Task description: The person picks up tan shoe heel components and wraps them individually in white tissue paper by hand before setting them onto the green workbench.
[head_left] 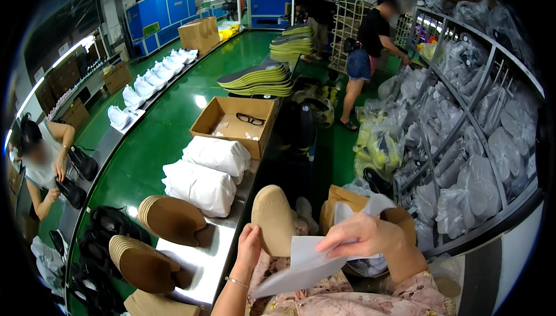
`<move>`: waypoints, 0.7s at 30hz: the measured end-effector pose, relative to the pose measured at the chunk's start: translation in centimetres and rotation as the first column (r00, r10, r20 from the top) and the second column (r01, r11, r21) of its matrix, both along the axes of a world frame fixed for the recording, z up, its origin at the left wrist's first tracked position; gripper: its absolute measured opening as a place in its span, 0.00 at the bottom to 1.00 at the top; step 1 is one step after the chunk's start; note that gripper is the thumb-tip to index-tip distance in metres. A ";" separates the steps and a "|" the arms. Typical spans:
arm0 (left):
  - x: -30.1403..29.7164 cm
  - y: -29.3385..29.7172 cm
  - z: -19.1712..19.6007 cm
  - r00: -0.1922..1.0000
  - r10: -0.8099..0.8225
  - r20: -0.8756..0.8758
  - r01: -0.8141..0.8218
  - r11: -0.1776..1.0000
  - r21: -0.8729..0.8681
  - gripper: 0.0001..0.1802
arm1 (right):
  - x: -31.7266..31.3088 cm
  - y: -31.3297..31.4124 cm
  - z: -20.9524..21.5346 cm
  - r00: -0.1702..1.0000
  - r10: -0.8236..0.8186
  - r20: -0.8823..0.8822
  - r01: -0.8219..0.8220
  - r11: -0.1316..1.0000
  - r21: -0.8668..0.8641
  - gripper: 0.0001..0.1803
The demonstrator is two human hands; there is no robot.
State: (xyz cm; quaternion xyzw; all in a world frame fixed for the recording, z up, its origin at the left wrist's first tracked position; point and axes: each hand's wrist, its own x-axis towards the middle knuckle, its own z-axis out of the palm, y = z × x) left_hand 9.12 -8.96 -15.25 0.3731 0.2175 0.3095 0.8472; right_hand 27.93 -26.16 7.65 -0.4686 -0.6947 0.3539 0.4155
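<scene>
In front of me, my left hand point(249, 247) is closed on the left edge of a tan, sole-shaped cardboard insert point(273, 218), which stands with its rounded end up. My right hand point(360, 236) pinches a sheet of white paper point(315, 265) between thumb and fingers. The sheet hangs across the insert's lower part and over my lap, hiding that part. On the metal bench edge to my left stand two stacks of similar tan inserts point(168, 218), with more tan pieces point(159, 304) nearer me.
White paper-wrapped bundles point(200, 184) and a cardboard box point(240, 110) holding glasses lie beyond the stacks. Yellow-edged insoles point(258, 81) are piled farther along the green belt point(145, 151). A metal rack point(463, 113) of bagged items stands right. A co-worker point(43, 165) handles black shoes at left.
</scene>
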 end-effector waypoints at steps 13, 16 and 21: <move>4.0 -2.6 -0.5 0.952 -0.283 0.115 0.297 0.945 -0.134 0.11 | 5.6 9.2 -7.8 0.901 -0.424 -0.090 0.410 0.902 -0.135 0.18; 3.2 -3.2 0.8 0.960 -0.259 0.111 0.273 0.952 -0.138 0.13 | 5.5 9.8 -9.3 0.886 -0.462 -0.033 0.456 0.883 -0.113 0.21; 3.0 -3.4 2.2 0.972 -0.216 0.098 0.228 0.964 -0.140 0.15 | 4.6 9.9 -10.7 0.472 -0.685 0.555 0.526 0.724 0.446 0.27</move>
